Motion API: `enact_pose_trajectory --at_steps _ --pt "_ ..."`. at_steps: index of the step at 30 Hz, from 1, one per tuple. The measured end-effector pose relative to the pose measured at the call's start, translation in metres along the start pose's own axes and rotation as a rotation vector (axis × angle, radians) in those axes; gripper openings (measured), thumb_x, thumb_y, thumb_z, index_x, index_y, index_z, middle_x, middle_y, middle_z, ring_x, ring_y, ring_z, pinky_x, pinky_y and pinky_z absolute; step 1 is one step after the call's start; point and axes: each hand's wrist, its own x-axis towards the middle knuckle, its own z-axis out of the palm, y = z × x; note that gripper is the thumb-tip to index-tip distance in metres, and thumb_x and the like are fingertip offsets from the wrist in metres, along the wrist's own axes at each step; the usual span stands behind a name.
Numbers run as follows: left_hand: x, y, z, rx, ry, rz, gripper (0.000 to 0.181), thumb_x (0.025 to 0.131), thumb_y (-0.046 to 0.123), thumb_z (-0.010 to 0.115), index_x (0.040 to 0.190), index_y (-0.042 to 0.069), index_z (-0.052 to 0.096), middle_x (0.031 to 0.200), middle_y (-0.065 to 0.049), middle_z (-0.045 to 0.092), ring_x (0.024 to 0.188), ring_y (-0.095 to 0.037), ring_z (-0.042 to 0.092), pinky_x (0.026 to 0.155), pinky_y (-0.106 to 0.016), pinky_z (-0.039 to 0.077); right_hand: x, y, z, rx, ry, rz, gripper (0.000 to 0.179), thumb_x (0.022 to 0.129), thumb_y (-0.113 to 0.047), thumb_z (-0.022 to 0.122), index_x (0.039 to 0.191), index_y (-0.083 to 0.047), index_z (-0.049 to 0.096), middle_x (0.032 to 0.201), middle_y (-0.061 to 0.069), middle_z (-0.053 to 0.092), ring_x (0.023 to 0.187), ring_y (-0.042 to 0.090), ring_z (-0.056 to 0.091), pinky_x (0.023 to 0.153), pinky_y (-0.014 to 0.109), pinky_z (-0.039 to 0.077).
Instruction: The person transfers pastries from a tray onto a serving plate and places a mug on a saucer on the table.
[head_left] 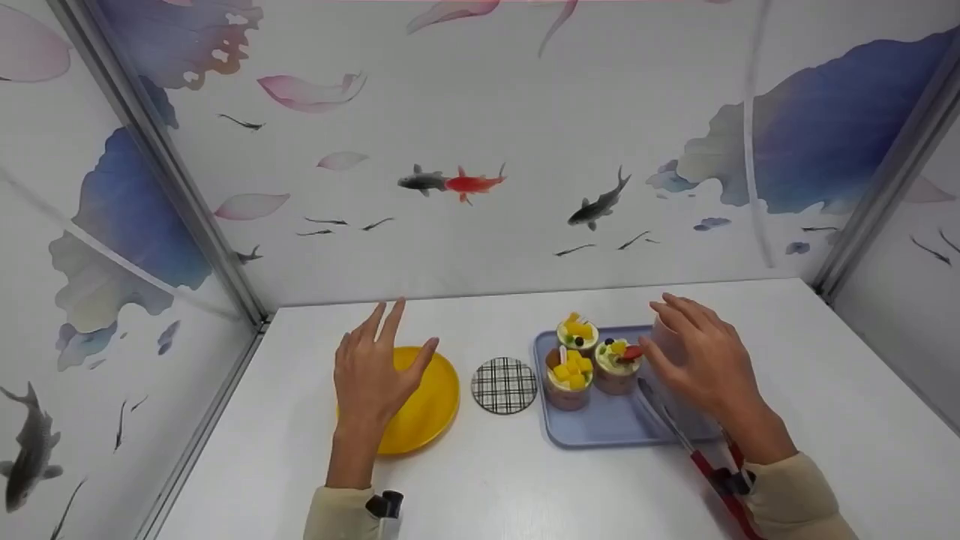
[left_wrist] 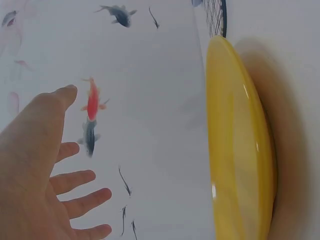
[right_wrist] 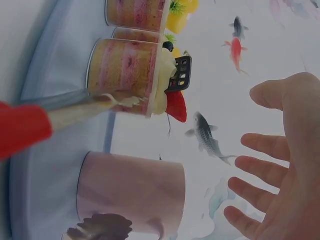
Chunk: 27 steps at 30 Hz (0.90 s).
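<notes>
My left hand (head_left: 373,375) hovers with spread fingers over a yellow plate (head_left: 431,405); the left wrist view shows nothing in that hand. My right hand (head_left: 709,358) is raised above the right part of a blue tray (head_left: 592,436), fingers loosely extended and holding nothing. Three clear cups of layered cake stand on the tray's left side: one with mango cubes (head_left: 570,382), one behind it (head_left: 577,334), and one with a strawberry piece (head_left: 617,369). Metal tongs with red handles (head_left: 705,465) lean over the tray's front edge. A pink mug (right_wrist: 132,192) on the tray is mostly hidden behind my right hand in the head view.
Between plate and tray lies a round checked coaster (head_left: 504,385). Everything rests on a white table (head_left: 480,487). White panels (head_left: 480,247) printed with fish and petals enclose its back and sides, with metal posts (head_left: 161,172) at the corners.
</notes>
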Motion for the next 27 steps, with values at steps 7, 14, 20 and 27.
enact_pose_trajectory --at_steps 7,14,20,27 --pt "-0.002 -0.002 -0.006 -0.014 0.018 0.002 0.078 0.098 0.064 0.069 0.163 0.028 0.05 0.163 -0.011 0.057 0.141 -0.041 0.061 0.119 -0.067 0.049 -0.007 0.004 -0.005 0.009 0.021 -0.021 0.055 0.096 -0.033 0.078 0.146 -0.012 0.067 0.155 0.014 0.062 0.144 0.04 0.056 0.114 0.073 0.047" --pt "-0.007 -0.012 -0.008 -0.015 0.01 -0.019 0.073 0.099 0.06 0.069 0.162 0.029 0.052 0.16 -0.01 0.06 0.138 -0.039 0.065 0.114 -0.065 0.054 -0.014 0.006 -0.011 0.012 0.003 -0.007 0.055 0.097 -0.035 0.08 0.147 -0.016 0.068 0.157 0.009 0.062 0.143 0.038 0.059 0.109 0.071 0.053" --pt "-0.013 -0.024 -0.007 0.003 0.034 -0.001 0.067 0.1 0.051 0.073 0.159 0.024 0.057 0.153 -0.013 0.066 0.128 -0.04 0.07 0.101 -0.061 0.063 -0.023 0.01 -0.015 -0.023 -0.06 0.038 0.056 0.099 -0.036 0.078 0.149 -0.016 0.064 0.15 0.018 0.065 0.135 0.044 0.062 0.1 0.074 0.057" --pt "-0.02 -0.037 -0.009 -0.012 -0.007 -0.022 0.064 0.101 0.043 0.076 0.158 0.021 0.058 0.148 -0.015 0.069 0.121 -0.041 0.073 0.095 -0.057 0.066 -0.036 0.019 -0.017 -0.029 -0.052 0.022 0.056 0.097 -0.03 0.081 0.148 -0.014 0.065 0.141 0.019 0.069 0.125 0.043 0.068 0.092 0.069 0.062"
